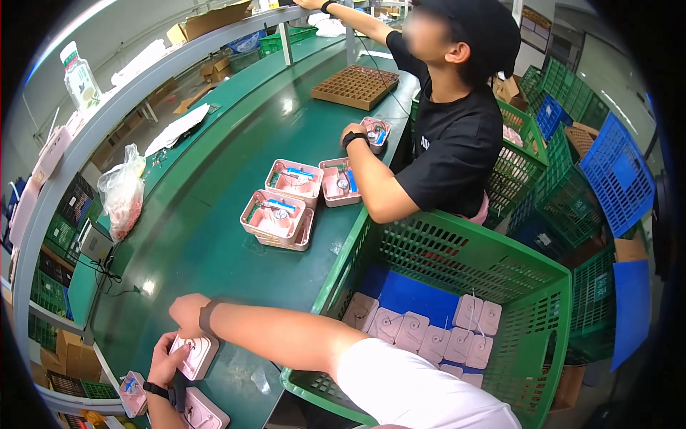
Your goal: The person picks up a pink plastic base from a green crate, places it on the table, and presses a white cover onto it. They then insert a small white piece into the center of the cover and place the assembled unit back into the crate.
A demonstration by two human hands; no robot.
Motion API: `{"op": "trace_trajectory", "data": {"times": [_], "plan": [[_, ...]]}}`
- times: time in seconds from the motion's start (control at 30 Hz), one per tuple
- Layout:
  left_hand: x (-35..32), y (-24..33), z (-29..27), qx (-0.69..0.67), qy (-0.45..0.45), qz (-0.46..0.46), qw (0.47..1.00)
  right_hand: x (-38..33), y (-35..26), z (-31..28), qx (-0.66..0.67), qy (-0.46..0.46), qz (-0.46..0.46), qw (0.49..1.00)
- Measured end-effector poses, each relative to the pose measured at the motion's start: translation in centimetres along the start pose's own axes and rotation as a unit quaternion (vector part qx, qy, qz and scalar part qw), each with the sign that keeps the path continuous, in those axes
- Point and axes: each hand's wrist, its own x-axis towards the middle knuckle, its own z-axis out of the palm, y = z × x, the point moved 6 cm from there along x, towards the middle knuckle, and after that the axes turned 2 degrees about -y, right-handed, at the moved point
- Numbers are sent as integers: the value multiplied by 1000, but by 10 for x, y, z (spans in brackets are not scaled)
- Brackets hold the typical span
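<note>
Pink casing (203, 357) is pinched in the left hand (163, 362), probably to keep it steady, but can't tell the right hand's (189, 314) grip tbh.

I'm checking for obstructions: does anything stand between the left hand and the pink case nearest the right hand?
Nothing visible does: the left hand has its thumb on the pink plastic case. The right hand is by its far edge, not between.

Green worktable (214, 247), grey shelf frame (286, 46)
</note>
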Motion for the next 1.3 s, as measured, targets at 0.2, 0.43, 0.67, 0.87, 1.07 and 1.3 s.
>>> {"op": "trace_trajectory", "data": {"times": [0.2,0.43,0.67,0.87,1.07,1.3], "plan": [[2,0,-5,50,-26,5,998,-6,-5,0,7,-11,4,1000],[2,-2,-5,36,-11,24,999,-21,-12,-16,43,-10,7,999],[-4,-4,4,26,24,44,998,-18,-1,-9,47,-18,22,998],[-7,-3,4,25,47,50,997,-16,-2,-6,39,-23,22,999],[-3,-4,4,29,45,55,997,-14,2,-5,43,-8,17,999],[-9,3,5,30,43,54,997,-10,5,0,40,-9,16,999]]}}
